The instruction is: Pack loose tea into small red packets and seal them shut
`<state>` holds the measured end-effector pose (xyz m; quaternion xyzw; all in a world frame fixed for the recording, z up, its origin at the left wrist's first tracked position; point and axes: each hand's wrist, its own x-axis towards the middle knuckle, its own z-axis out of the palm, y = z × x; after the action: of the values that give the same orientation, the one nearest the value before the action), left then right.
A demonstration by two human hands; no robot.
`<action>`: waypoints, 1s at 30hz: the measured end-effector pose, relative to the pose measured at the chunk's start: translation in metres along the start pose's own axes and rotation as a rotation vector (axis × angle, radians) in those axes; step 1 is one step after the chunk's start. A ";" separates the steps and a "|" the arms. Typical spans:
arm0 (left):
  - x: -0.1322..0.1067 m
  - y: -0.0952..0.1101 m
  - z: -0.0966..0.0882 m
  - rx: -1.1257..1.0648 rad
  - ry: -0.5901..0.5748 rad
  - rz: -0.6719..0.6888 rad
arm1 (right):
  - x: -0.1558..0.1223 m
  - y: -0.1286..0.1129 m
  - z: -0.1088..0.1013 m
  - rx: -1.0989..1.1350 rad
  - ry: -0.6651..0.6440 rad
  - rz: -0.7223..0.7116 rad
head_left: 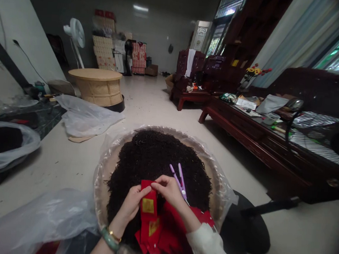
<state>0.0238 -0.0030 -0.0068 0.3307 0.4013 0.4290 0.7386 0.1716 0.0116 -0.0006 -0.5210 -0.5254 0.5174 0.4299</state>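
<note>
A small red packet [148, 195] with a gold label is held upright between my two hands. My left hand [132, 202] pinches its left side, while the fingertips of my right hand [167, 187] close on its top right edge. Below lie several more red packets [161, 236], some showing gold labels. Just beyond my right hand, a purple hair-straightener-like clamp [182, 179] lies with its arms apart on dark, dry, leaf-like strands [155, 153]. The strands fill a broad round basket [102, 184] lined with clear plastic.
A black round stand base [255, 227] is right of the basket. Plastic sheets [85, 116] lie on the floor at left, near a round woven stand [94, 88]. At far left is a plastic-lined container [23, 150] of dark material. A low wooden table [239, 136] runs along the right.
</note>
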 end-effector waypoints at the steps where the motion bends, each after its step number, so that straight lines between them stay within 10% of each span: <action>1: 0.000 -0.001 0.001 -0.018 -0.010 -0.026 | 0.001 0.001 0.001 0.002 -0.011 0.020; 8: 0.003 -0.003 0.003 -0.078 0.075 -0.177 | 0.011 0.009 -0.030 -0.626 0.243 -0.187; 13: 0.006 -0.002 -0.003 -0.124 0.157 -0.166 | 0.010 0.029 -0.059 -1.146 0.315 0.175; 30: -0.005 -0.005 -0.002 -0.094 0.036 -0.136 | 0.022 0.039 -0.076 -0.923 0.226 0.139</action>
<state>0.0219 -0.0093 -0.0104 0.2598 0.4156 0.4020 0.7734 0.2494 0.0378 -0.0335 -0.7443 -0.6142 0.1977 0.1724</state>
